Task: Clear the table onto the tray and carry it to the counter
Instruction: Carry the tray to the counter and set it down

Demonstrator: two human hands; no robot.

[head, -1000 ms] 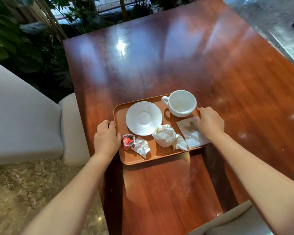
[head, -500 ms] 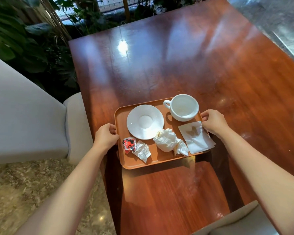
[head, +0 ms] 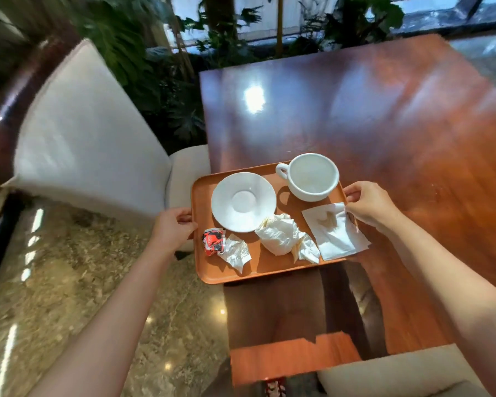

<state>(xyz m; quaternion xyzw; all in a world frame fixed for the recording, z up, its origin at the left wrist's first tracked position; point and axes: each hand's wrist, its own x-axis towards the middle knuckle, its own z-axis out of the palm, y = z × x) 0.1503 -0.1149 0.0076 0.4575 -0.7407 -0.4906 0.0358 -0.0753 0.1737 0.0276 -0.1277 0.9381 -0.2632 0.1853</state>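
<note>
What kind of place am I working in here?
Probably a café or hotel lounge seating area: a polished wooden table, a cream upholstered chair, leafy plants by a window, and a used cup on a serving tray.

Bare table beyond tray

My fingertips curl out of sight under the tray rim; the chair and plants blur, and my forearms run off the bottom edge
</note>
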